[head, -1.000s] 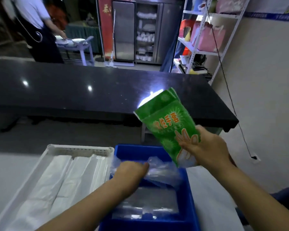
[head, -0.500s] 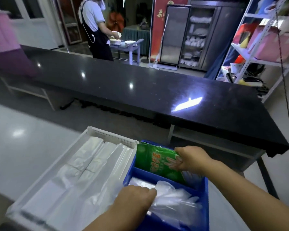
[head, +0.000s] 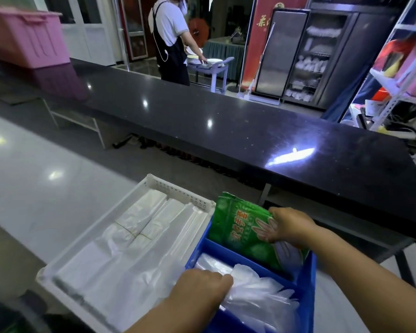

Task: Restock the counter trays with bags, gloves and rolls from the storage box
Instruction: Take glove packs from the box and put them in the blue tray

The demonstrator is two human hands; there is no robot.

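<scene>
A blue divided tray (head: 306, 282) stands at the near edge of the light counter. My right hand (head: 289, 225) grips a green pack of gloves (head: 238, 230), which stands tilted in the tray's far compartment. My left hand (head: 199, 292) is closed on loose clear plastic gloves (head: 259, 292) in the near compartment. To the left of the blue tray sits a white tray (head: 120, 212) filled with folded white and clear plastic bags (head: 142, 236).
A long black counter (head: 226, 121) runs across behind the trays, with a pink storage box (head: 27, 39) at its far left end. A person in an apron stands beyond it at a small cart with plates. White shelving stands at the right.
My right hand has brought the green glove pack down from mid-air into the blue tray's far compartment. My left hand has stayed on the clear gloves. The view has swung left.
</scene>
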